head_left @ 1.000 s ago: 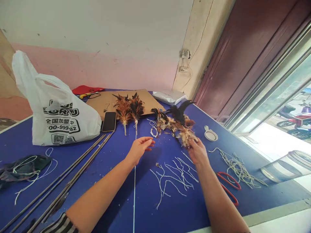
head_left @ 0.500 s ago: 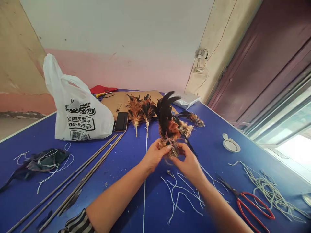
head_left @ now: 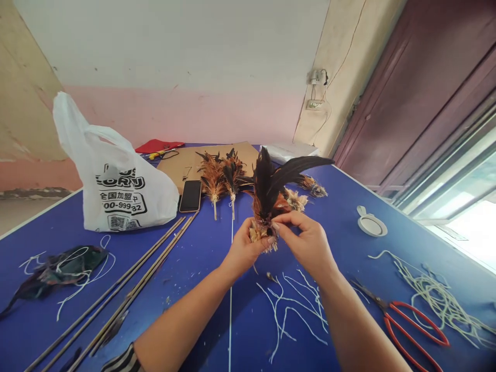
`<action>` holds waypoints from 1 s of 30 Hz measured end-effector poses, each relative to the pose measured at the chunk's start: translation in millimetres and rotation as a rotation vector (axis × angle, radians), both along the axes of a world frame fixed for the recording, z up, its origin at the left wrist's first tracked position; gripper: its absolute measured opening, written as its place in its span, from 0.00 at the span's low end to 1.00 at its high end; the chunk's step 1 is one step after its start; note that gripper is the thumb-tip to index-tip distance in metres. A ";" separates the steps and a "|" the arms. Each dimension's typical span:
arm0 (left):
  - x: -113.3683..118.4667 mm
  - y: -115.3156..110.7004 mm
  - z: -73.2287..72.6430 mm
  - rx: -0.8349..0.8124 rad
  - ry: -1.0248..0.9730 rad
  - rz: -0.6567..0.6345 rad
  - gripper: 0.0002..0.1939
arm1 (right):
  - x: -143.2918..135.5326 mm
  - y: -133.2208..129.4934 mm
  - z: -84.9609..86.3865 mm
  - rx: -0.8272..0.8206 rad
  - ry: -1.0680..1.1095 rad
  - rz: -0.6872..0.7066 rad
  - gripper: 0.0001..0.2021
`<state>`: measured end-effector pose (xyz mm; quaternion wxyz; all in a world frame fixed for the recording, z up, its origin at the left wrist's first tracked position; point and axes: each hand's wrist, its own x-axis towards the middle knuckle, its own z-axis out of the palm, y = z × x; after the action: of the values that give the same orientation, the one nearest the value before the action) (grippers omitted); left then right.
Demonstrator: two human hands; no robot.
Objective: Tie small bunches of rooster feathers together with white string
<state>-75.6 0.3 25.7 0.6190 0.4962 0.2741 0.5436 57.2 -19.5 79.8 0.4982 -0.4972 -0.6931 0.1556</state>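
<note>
My left hand (head_left: 245, 248) grips a bundle of rooster feathers (head_left: 265, 191) by its pale, fluffy base. Long black plumes fan upward and to the right above brown ones. With thumb and index finger pinched together, my right hand (head_left: 304, 243) touches the bundle at its tied neck; what lies between those fingertips is too small to tell. Behind, two brown feather bundles (head_left: 213, 178) with short sticks lie side by side. More loose feathers (head_left: 296, 199) rest just beyond my right hand. Cut white strings (head_left: 287, 310) lie below the hands.
Red-handled scissors (head_left: 416, 325) and a heap of string (head_left: 442, 299) lie at the right, with a white ring-shaped item (head_left: 372, 226) farther back. On the left are long thin sticks (head_left: 127, 289), dark feathers with string (head_left: 73, 263), a white plastic bag (head_left: 127, 186) and a phone (head_left: 190, 196).
The bundle has turned, and a long black plume now sticks out to the right. My right hand has moved up from its base to its tied neck. The view has shifted slightly.
</note>
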 end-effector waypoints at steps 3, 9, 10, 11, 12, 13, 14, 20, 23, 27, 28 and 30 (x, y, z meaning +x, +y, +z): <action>2.0 -0.8 -1.9 0.023 0.034 -0.009 0.20 | 1.0 2.0 -3.4 0.078 -0.019 0.000 0.06; 1.2 -1.8 -1.6 0.053 0.059 -0.034 0.19 | 6.8 3.8 -2.0 0.105 -0.162 -0.017 0.04; 0.8 -1.8 -1.1 0.051 0.056 -0.039 0.19 | 7.8 4.2 -1.9 0.091 -0.165 -0.005 0.04; 0.5 -2.0 -0.5 0.044 0.053 -0.045 0.19 | 8.7 4.7 -2.2 0.078 -0.157 0.012 0.04; 0.3 -2.1 0.0 0.031 0.048 -0.052 0.19 | 9.3 5.4 -3.0 0.068 -0.141 0.026 0.04; 0.1 -2.3 0.5 0.013 0.040 -0.062 0.19 | 9.5 6.4 -4.2 0.063 -0.119 0.035 0.05; 0.0 -2.3 0.7 -0.007 0.031 -0.074 0.20 | 9.5 7.6 -5.8 0.059 -0.096 0.037 0.05; -1.4 1.9 -2.5 -0.101 -0.029 -0.122 0.24 | 4.5 17.0 -19.6 0.046 0.022 -0.032 0.04; -2.1 4.6 -4.9 -0.162 -0.064 -0.147 0.23 | 3.2 20.0 -24.5 0.049 0.040 -0.055 0.05; -0.9 3.8 -5.4 -0.278 -0.129 -0.224 0.23 | 4.7 22.4 -28.1 0.011 0.058 -0.043 0.06; -0.5 3.1 -5.3 -0.308 -0.145 -0.248 0.23 | 5.4 23.0 -28.9 0.014 0.061 -0.051 0.06; -0.1 1.9 -5.5 -0.360 -0.163 -0.283 0.23 | 6.8 24.4 -30.3 0.033 0.071 -0.076 0.06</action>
<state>-75.6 2.2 20.2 0.7875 0.3659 0.2434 0.4321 64.0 4.9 49.5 0.5363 -0.5090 -0.6579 0.1426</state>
